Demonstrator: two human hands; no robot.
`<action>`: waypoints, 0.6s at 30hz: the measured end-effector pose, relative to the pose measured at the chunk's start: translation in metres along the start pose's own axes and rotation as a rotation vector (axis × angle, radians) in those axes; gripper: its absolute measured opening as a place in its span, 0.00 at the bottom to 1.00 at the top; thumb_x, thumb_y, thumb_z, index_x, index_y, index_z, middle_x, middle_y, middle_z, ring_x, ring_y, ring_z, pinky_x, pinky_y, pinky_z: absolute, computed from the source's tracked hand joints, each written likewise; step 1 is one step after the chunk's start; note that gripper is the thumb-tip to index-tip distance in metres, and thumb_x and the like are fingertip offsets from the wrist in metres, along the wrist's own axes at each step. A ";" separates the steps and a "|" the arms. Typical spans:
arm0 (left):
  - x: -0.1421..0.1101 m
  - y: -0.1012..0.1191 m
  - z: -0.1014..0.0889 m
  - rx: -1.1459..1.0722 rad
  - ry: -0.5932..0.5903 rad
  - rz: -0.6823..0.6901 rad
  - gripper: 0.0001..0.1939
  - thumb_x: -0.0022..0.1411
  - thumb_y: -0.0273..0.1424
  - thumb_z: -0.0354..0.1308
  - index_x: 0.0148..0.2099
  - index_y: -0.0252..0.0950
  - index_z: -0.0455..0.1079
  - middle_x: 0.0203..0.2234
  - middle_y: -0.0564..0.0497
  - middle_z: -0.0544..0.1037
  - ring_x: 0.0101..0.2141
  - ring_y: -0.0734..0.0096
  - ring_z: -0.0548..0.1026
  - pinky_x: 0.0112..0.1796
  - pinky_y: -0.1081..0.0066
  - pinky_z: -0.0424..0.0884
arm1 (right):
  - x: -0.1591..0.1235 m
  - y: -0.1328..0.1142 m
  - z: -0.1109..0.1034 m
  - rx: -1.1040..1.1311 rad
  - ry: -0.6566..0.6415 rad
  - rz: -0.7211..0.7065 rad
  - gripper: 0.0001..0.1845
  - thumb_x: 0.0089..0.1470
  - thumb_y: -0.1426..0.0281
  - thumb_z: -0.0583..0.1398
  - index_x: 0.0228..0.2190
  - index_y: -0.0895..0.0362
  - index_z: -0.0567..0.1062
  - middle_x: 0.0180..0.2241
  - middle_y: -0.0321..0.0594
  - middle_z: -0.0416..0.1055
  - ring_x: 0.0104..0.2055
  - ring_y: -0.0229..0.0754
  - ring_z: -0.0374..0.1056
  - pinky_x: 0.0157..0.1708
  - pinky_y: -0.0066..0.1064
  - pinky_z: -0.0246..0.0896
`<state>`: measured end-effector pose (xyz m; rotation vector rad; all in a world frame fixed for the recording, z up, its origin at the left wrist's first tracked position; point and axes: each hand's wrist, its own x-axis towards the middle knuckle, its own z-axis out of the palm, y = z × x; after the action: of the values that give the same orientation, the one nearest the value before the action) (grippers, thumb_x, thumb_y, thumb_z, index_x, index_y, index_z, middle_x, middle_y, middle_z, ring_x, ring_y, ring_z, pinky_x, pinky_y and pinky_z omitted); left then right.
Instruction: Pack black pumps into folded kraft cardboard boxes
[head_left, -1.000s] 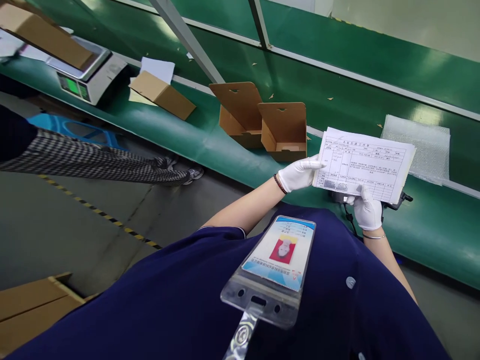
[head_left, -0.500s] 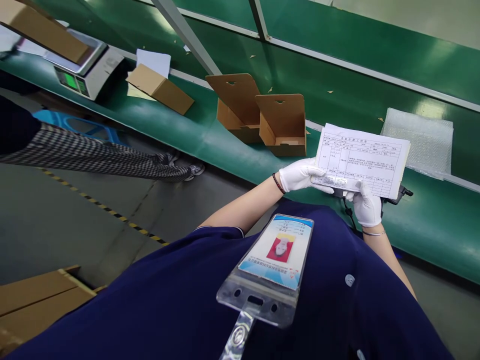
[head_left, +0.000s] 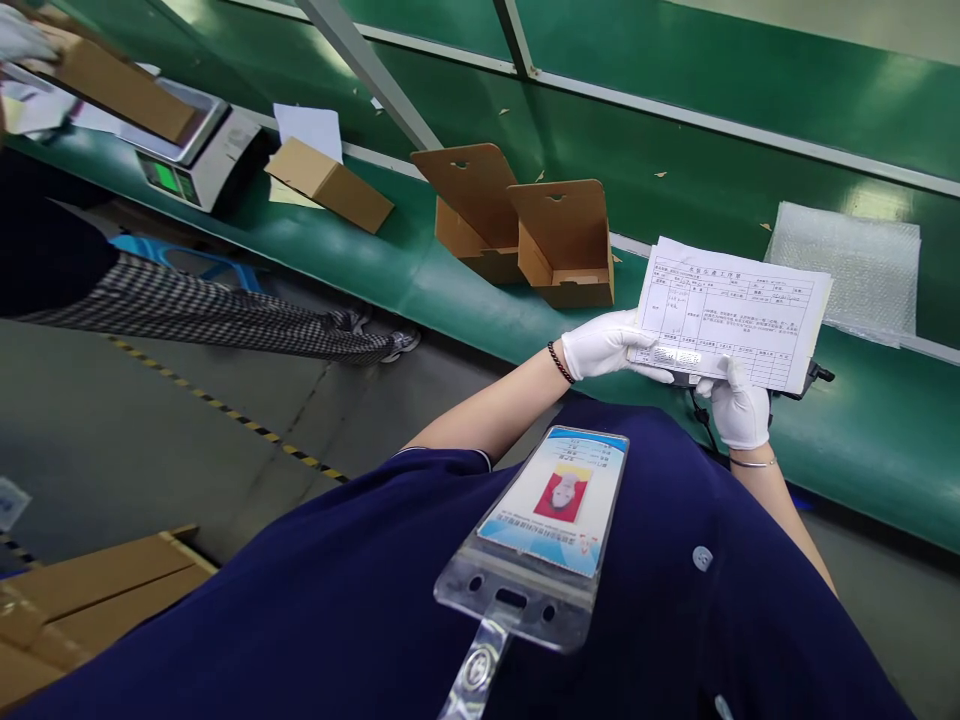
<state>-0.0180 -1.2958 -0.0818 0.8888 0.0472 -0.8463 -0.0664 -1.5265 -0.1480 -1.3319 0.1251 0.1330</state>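
A stack of printed paper forms (head_left: pixel 735 315) is held up in front of me over the green workbench. My left hand (head_left: pixel 604 345), in a white glove, grips the left edge, its thumb on the top sheet and fingers underneath. At the lower edge my right hand (head_left: pixel 739 405), gloved too, pinches the papers with the thumb on top. Small printed labels (head_left: pixel 677 357) lie on the bottom part of the top sheet. Partly hidden behind the papers is a black device (head_left: pixel 814 378) with a cable.
Two open cardboard boxes (head_left: pixel 566 285) stand left of the papers, a closed carton (head_left: pixel 330 185) farther left. Clear bubble bags (head_left: pixel 844 270) lie at right. A co-worker's gloved hand (head_left: pixel 22 40) touches a box (head_left: pixel 112 85) on a scale (head_left: pixel 199 150). A large carton (head_left: pixel 112 590) sits lower left.
The view has shifted slightly. A co-worker's gloved hand has come into sight at the upper left, on the box over the scale. My hands keep their hold on the papers.
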 end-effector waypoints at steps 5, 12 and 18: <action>0.002 -0.002 -0.002 -0.040 0.012 0.010 0.27 0.59 0.20 0.60 0.61 0.31 0.66 0.61 0.34 0.70 0.57 0.42 0.73 0.55 0.35 0.68 | 0.001 0.000 0.000 0.010 0.022 0.008 0.23 0.59 0.50 0.61 0.26 0.56 0.77 0.19 0.36 0.71 0.23 0.36 0.66 0.25 0.30 0.65; 0.002 -0.001 -0.006 -0.070 0.039 0.024 0.25 0.61 0.19 0.57 0.61 0.30 0.67 0.60 0.36 0.71 0.58 0.42 0.71 0.56 0.33 0.66 | 0.006 -0.001 -0.003 0.099 0.031 -0.024 0.21 0.55 0.51 0.65 0.36 0.56 0.80 0.22 0.36 0.73 0.23 0.37 0.69 0.21 0.29 0.62; 0.005 0.001 -0.008 -0.106 0.025 0.032 0.25 0.62 0.18 0.56 0.61 0.31 0.66 0.60 0.37 0.72 0.58 0.44 0.71 0.56 0.33 0.66 | 0.010 -0.005 -0.010 0.109 0.058 -0.007 0.21 0.55 0.50 0.64 0.37 0.56 0.79 0.26 0.37 0.75 0.24 0.36 0.69 0.21 0.28 0.62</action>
<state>-0.0117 -1.2930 -0.0882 0.7988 0.0985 -0.7963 -0.0554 -1.5367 -0.1472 -1.2276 0.1744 0.0807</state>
